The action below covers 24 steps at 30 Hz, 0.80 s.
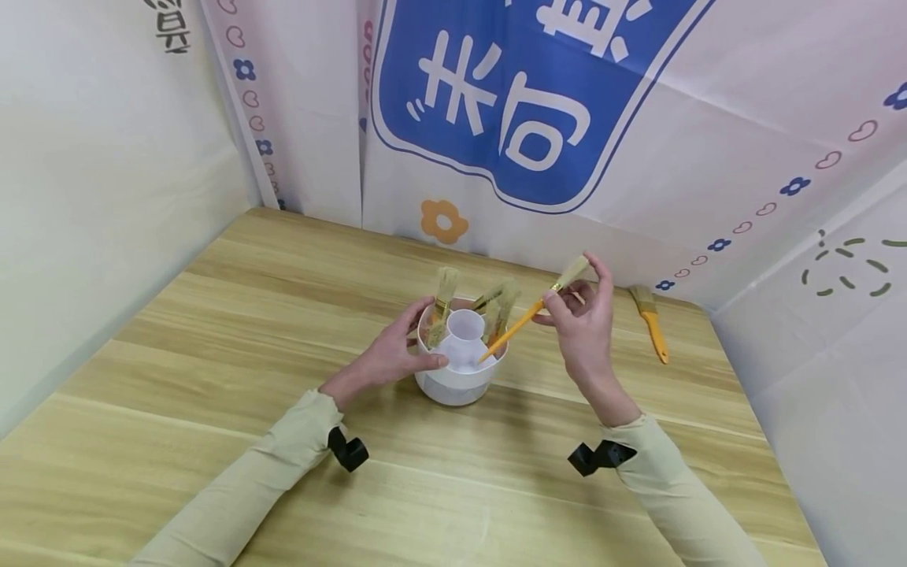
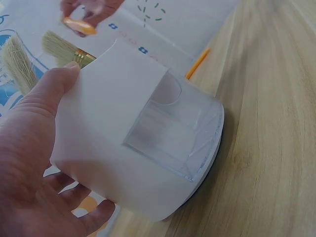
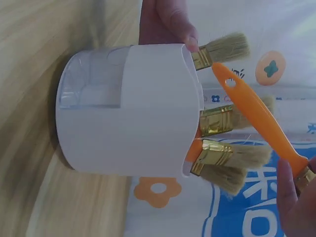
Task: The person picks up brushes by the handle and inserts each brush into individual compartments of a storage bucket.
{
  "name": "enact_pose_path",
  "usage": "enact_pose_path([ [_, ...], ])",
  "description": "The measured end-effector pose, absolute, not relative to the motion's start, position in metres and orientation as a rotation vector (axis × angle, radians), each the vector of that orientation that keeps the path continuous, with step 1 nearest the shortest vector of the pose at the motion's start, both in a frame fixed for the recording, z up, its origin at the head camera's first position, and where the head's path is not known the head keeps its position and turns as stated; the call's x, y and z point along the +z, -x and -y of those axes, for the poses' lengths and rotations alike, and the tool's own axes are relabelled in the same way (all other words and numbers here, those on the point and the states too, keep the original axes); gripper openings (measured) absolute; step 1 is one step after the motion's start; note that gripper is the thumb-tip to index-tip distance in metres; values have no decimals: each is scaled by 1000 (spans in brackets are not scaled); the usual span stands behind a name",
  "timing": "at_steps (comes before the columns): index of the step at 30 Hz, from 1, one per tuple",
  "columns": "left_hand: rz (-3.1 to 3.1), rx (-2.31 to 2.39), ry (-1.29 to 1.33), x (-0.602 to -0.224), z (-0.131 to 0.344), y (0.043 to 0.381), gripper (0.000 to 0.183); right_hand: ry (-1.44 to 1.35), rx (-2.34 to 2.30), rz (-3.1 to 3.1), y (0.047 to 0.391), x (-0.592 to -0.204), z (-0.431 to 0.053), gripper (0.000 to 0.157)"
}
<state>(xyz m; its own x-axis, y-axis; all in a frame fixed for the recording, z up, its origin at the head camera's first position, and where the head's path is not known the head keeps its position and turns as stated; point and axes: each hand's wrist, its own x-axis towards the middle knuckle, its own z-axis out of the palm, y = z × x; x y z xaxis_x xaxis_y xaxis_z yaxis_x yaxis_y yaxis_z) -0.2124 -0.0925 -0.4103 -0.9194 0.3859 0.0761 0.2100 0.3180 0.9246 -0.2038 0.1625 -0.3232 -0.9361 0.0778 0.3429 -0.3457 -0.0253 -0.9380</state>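
Observation:
A round white organizer (image 1: 453,391) with a central cup and a clear front window (image 2: 173,128) stands on the table. My left hand (image 1: 390,352) grips its left side, with the thumb at the rim and the fingers round the far wall. Several paintbrushes (image 3: 217,120) stand in its outer ring, bristles up. My right hand (image 1: 586,331) pinches another paintbrush (image 1: 523,320) near its metal band, to the right of the organizer. Its orange handle (image 3: 256,116) slants down to the left, the tip over the organizer's near right part. Its pale bristles point up toward the fingertips.
Another orange-handled paintbrush (image 1: 655,331) lies on the wood-grain table (image 1: 212,378) at the back right. A printed cloth backdrop (image 1: 319,142) rises behind the table's far edge, with pale walls on the left and right.

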Motion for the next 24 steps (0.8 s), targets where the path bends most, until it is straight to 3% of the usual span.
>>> enact_pose_path([
  [11,-2395,1669,-530,-410,93,213,97,-664,1736,1870,203,-314,-132,64],
  [24,-2387,1673,-530,-410,94,211,98,-913,1275,1897,219,-316,-109,61],
])
